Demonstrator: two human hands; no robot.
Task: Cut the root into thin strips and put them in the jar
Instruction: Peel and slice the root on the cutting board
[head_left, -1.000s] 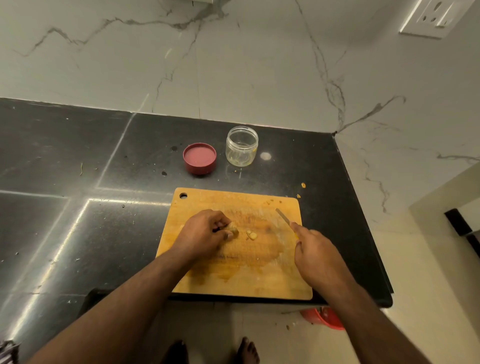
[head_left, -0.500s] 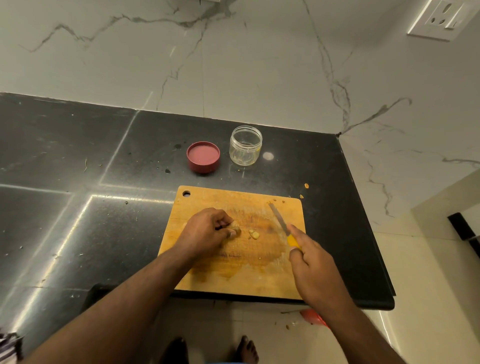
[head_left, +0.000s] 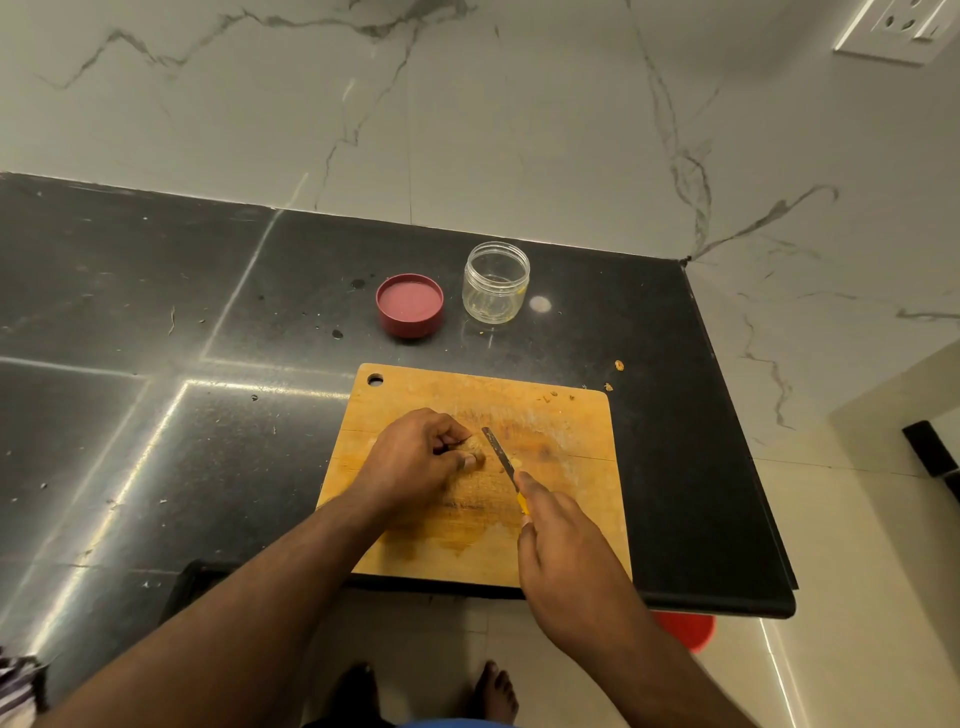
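A wooden cutting board (head_left: 566, 415) lies on the black counter near its front edge. My left hand (head_left: 415, 460) pinches a small tan root piece (head_left: 475, 447) at the board's middle. My right hand (head_left: 566, 551) grips a yellow-handled knife (head_left: 500, 453), forefinger along its spine, the blade lying right beside the root. A small cut bit (head_left: 518, 462) sits just right of the blade. The clear open jar (head_left: 496, 283) stands behind the board, apart from both hands.
A red lid (head_left: 410, 305) lies upside down left of the jar. Small scraps (head_left: 619, 365) dot the counter by the board's far right corner. The counter (head_left: 156, 364) ends at right by a marble wall; a red object (head_left: 685, 629) sits on the floor below.
My right hand has brought the knife leftward across the board, from its right side to right against the root. My left hand has kept its hold on the root.
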